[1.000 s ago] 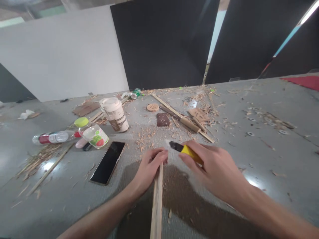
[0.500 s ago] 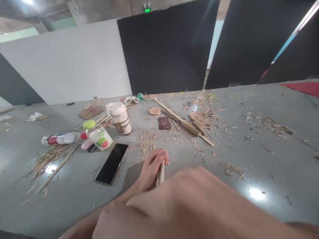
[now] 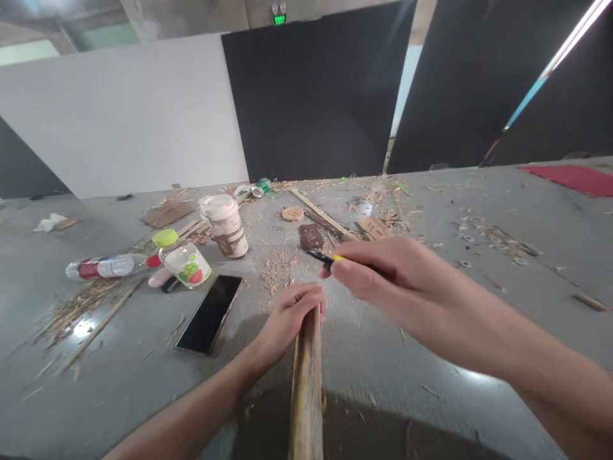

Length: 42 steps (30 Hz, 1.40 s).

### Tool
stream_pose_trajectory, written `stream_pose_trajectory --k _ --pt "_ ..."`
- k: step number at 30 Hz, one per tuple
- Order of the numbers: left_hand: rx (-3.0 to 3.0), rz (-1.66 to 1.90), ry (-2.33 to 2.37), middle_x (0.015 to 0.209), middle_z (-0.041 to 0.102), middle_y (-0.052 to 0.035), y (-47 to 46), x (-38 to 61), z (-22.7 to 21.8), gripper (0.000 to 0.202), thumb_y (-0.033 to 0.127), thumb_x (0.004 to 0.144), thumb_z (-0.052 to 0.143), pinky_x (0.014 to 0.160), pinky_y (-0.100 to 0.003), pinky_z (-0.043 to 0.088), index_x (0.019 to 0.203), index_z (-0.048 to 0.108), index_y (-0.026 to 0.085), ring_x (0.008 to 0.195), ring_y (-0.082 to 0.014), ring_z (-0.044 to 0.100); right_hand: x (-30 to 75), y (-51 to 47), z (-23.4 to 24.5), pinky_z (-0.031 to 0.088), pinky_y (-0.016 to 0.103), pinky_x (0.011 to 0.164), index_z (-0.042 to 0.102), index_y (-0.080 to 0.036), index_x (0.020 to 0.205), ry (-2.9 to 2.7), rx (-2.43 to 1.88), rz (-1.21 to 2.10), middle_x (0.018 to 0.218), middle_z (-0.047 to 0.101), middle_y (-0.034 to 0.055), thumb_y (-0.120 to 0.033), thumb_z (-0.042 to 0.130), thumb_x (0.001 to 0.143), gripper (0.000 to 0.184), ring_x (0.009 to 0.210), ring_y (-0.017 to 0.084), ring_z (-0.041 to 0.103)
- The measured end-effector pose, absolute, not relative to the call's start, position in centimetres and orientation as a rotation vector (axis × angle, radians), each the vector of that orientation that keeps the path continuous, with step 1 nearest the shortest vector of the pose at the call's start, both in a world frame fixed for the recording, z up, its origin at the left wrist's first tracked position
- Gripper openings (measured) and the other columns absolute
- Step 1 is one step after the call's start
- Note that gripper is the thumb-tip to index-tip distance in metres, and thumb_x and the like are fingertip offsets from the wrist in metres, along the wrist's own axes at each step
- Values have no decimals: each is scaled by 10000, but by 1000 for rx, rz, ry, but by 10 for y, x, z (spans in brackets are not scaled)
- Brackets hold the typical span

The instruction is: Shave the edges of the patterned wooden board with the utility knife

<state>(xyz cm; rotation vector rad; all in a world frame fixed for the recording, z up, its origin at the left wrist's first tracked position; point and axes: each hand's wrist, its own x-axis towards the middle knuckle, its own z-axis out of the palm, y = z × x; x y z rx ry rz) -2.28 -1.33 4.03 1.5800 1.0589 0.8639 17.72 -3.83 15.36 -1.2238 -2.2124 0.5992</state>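
My left hand [image 3: 287, 319] is closed around the far end of a long bamboo strip [image 3: 306, 390] that runs toward me over the grey floor. My right hand [image 3: 383, 278] hovers just above and to the right of it, closed on a yellow utility knife [image 3: 325, 258] whose dark blade tip points left. The knife tip sits a little beyond the strip's end, apart from it.
A black phone [image 3: 208, 313] lies left of my left hand. Beyond it are a fruit-print jar [image 3: 184, 262], a plastic bottle [image 3: 105, 266], a paper cup [image 3: 227, 225] and a green can [image 3: 261, 187]. Wood shavings, sticks [image 3: 320, 214] and a round wooden disc [image 3: 292, 213] litter the floor ahead.
My right arm, which filled the lower view half a second ago, has swung back out so the knife shows again above the strip's end. My left hand has kept its grip.
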Motion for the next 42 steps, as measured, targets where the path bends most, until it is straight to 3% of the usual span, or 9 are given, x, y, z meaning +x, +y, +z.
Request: stream_pose_trajectory --k 3,8,12,16,23,31,42 --pt "1497 956 1009 651 460 9 -1 -22 38 419 486 969 494 623 -265 318 697 523 168 629 -136 424 179 -6 133 283 276 498 488 -214 721 -2132 -1265 665 621 409 -38 -509 425 1035 435 548 105 396" --pt "1551 1073 945 726 485 -9 14 -28 35 398 420 997 437 734 -282 348 692 477 168 740 -157 470 190 7 63 290 282 561 423 -215 726 -2086 -1248 713 662 408 -35 -497 373 1057 437 611 118 392" --pt "1590 1018 881 793 477 3 9 -35 31 339 485 972 517 716 -272 327 843 525 171 766 -152 431 190 3 39 311 285 594 451 -213 772 -2169 -1171 795 674 451 -37 -475 378 1059 395 621 121 414" --pt "1570 919 897 828 466 14 5 -39 25 344 447 819 686 690 -252 325 992 546 186 769 -146 414 194 -5 33 314 288 596 481 -210 805 -2233 -1132 799 675 484 -37 -453 394 1055 359 613 119 440" --pt "1652 802 1043 829 475 -4 -1 -39 28 448 520 725 720 691 -257 338 950 536 180 780 -167 414 195 -17 33 302 296 575 504 -208 842 -2379 -1082 676 676 519 -17 -421 396 1044 313 583 125 441" --pt "1620 751 1019 784 420 22 -6 -36 34 332 398 746 699 654 -246 288 876 474 192 743 -145 367 193 -24 44 297 298 560 536 -208 871 -2472 -1073 436 688 571 -1 -371 394 1048 279 573 132 479" --pt "1646 858 1066 760 388 23 -9 -33 36 297 425 795 634 649 -272 269 816 463 183 726 -139 346 183 -35 39 297 293 546 520 -221 868 -2398 -1188 324 679 591 -3 -379 409 1046 262 552 138 529"
